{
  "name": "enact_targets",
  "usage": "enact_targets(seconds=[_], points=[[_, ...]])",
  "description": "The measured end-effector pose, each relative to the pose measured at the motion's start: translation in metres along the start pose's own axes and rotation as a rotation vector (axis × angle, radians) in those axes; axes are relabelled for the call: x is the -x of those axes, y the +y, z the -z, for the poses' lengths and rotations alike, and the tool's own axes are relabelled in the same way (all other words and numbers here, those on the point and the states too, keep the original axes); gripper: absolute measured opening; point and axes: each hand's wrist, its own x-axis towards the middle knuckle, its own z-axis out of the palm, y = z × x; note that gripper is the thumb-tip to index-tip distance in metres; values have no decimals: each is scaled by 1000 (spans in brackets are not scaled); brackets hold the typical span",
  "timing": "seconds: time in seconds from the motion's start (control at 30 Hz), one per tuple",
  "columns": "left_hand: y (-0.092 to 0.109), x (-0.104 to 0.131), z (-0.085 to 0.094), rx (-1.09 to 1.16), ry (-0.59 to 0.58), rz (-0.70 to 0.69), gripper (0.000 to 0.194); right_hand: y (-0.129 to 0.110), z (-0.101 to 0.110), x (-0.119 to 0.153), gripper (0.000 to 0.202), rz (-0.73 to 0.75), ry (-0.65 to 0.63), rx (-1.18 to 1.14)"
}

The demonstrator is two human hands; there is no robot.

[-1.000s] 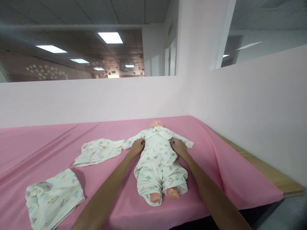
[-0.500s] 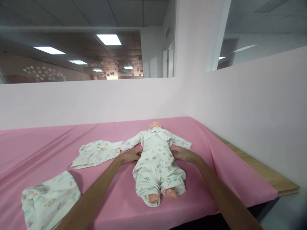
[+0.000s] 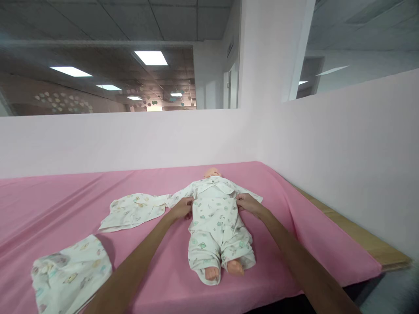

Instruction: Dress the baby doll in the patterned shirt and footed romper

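Observation:
A baby doll [image 3: 213, 172] lies on its back on the pink sheet, head away from me and feet towards me. It wears a white patterned jacket [image 3: 204, 186], with a plain white band showing at the belly, and white patterned trousers [image 3: 216, 222]. At the waistband's left side, my left hand [image 3: 184, 206] pinches the trousers' edge. My right hand [image 3: 248, 203] grips the waistband on the opposite side, fingers closed on the cloth. Both bare feet show at the trouser cuffs.
A second patterned top [image 3: 134, 211] lies spread left of the doll, touching its sleeve. Nearer, a folded patterned cloth [image 3: 72, 274] rests by my left forearm. The pink sheet [image 3: 170, 270] covers the table, with a wooden board edge [image 3: 353, 222] on the right. White walls stand behind and right.
Both hands have moved up the doll's body with the waistband, which now sits higher on the belly. The trousers look straighter and the legs have shifted slightly right.

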Motion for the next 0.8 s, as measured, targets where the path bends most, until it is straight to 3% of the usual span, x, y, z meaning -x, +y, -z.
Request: enact_targets(seconds=[0.2, 0.37, 0.57, 0.7, 0.8], points=[[-5, -15, -5, 96, 129, 33, 6, 5, -4, -12, 7, -18, 93, -23], [-12, -33, -13, 220, 281, 87, 17, 9, -12, -22, 18, -17, 240, 10], [-18, -43, -21, 444, 332, 174, 16, 5, -29, -25, 11, 7, 392, 56], [-14, -53, -21, 599, 471, 222, 10, 0, -38, -21, 19, -8, 393, -3], [-5, -62, -24, 702, 503, 217, 20, -2, -44, -18, 31, -23, 331, -77]])
